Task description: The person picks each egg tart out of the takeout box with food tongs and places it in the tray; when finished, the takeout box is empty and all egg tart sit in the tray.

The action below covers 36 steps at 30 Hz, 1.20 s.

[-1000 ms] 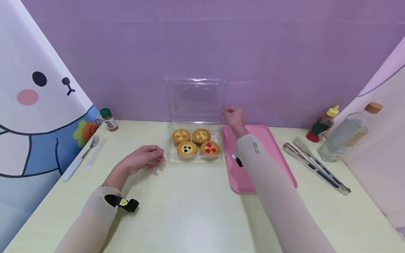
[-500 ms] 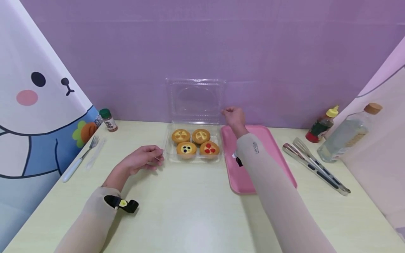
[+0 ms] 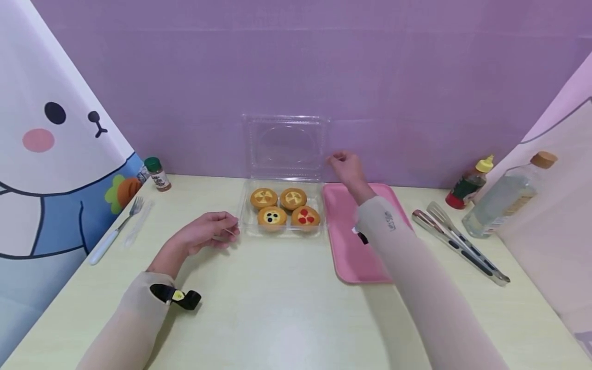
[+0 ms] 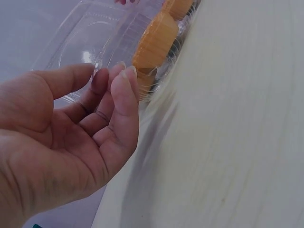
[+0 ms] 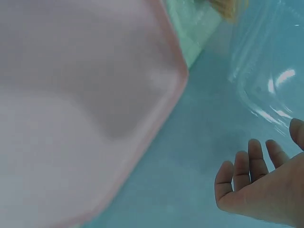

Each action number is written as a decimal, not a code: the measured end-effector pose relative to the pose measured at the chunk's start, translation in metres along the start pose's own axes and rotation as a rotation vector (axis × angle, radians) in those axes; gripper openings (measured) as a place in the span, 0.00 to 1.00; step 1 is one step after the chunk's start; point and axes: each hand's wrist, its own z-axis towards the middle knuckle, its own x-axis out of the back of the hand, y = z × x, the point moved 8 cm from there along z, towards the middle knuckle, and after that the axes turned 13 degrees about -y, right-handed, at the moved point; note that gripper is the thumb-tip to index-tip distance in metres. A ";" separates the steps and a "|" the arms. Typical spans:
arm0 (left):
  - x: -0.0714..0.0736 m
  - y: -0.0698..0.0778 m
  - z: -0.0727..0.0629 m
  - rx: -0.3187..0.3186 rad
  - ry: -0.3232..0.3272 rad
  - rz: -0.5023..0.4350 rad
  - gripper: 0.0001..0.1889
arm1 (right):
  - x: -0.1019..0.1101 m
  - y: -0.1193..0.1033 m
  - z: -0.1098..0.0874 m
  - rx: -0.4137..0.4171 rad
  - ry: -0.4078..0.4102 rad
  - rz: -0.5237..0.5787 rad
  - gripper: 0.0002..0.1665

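A clear plastic clamshell container (image 3: 283,232) stands with its lid (image 3: 289,146) raised against the wall. Several egg tarts sit inside, among them one with red topping (image 3: 306,216) and one with dark berries (image 3: 272,218). My left hand (image 3: 210,232) pinches the container's left edge between thumb and fingertips; the left wrist view shows clear plastic at the thumb tip. Beside the lid's right edge is my right hand (image 3: 348,168), its loosely bent fingers holding nothing. In the right wrist view a gap shows between the thumb and the other fingers (image 5: 241,171).
A pink tray (image 3: 344,262) lies right of the container, under my right forearm. Farther right are metal tongs (image 3: 455,241), a whisk-like tool, a sauce bottle (image 3: 469,182) and a corked glass bottle (image 3: 504,200). On the left lie a fork (image 3: 115,234), a clear knife (image 3: 137,226) and a spice jar (image 3: 158,176).
My right hand has moved slightly right and away from the lid's edge, its forearm shifting right over the tray. My left hand stays at the container, and the lid remains upright.
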 end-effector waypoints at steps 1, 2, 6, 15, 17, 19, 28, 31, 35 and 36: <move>-0.001 0.001 0.001 -0.006 -0.012 0.012 0.23 | 0.006 -0.003 -0.004 0.021 0.000 -0.022 0.23; -0.001 0.001 0.001 -0.004 -0.017 0.017 0.24 | 0.011 -0.005 -0.009 0.038 -0.005 -0.044 0.24; 0.000 0.000 0.000 -0.004 -0.039 0.036 0.26 | 0.032 -0.005 -0.033 0.075 -0.053 -0.148 0.27; 0.001 0.000 -0.005 -0.014 -0.066 0.044 0.26 | 0.094 0.034 -0.102 0.061 -0.026 -0.366 0.33; 0.000 0.002 -0.005 -0.010 -0.068 0.046 0.26 | 0.110 0.052 -0.117 0.070 -0.001 -0.412 0.33; -0.001 0.003 -0.005 -0.010 -0.070 0.046 0.26 | 0.124 0.071 -0.130 0.099 0.026 -0.463 0.32; 0.000 0.004 -0.006 -0.005 -0.066 0.061 0.26 | 0.158 0.154 -0.172 0.004 0.021 -0.659 0.36; -0.001 0.003 -0.006 -0.003 -0.068 0.058 0.26 | 0.166 0.171 -0.181 -0.010 0.033 -0.713 0.37; -0.001 0.002 -0.004 -0.003 -0.070 0.053 0.25 | 0.173 0.189 -0.192 0.005 0.045 -0.759 0.37; -0.002 0.002 -0.003 -0.004 -0.071 0.053 0.25 | 0.174 0.193 -0.194 0.000 0.039 -0.763 0.37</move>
